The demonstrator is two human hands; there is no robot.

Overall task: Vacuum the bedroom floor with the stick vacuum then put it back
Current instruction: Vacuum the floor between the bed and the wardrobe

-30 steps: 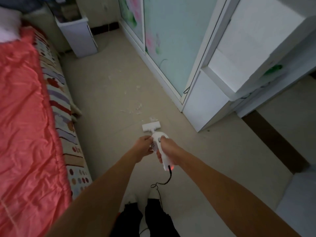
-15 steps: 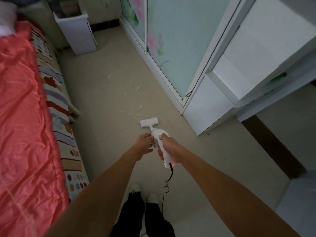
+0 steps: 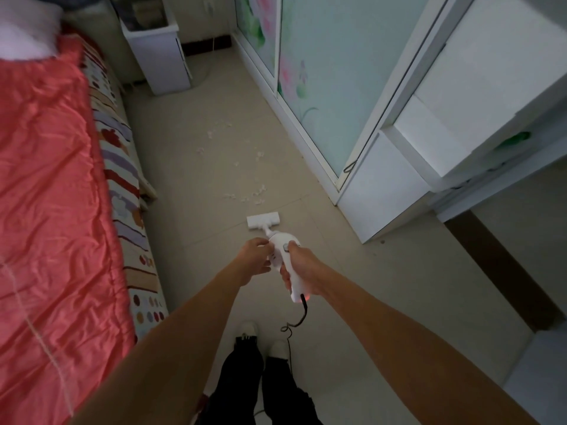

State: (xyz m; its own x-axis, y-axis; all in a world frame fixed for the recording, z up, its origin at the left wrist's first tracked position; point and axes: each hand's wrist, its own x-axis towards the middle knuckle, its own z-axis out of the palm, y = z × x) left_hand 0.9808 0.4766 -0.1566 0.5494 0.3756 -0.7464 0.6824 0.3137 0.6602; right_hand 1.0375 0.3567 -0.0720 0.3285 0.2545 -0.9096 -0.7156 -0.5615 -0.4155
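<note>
A white stick vacuum stands in front of me, seen from above. Its flat head rests on the beige tiled floor. My right hand grips the handle, thumb by the grey button. My left hand touches the body's left side with loosely curled fingers. A red light glows at the handle's end, where a black cord hangs down. White scraps lie just beyond the head, with more scraps farther off.
A bed with a red quilt and patterned sheet runs along the left. A white cabinet stands at the far end. A sliding-door wardrobe and white drawers line the right. My feet stand below the vacuum.
The vacuum head has slid a little to the left and back from the nearest scraps. Both hands stay on the vacuum, and my view has shifted slightly.
</note>
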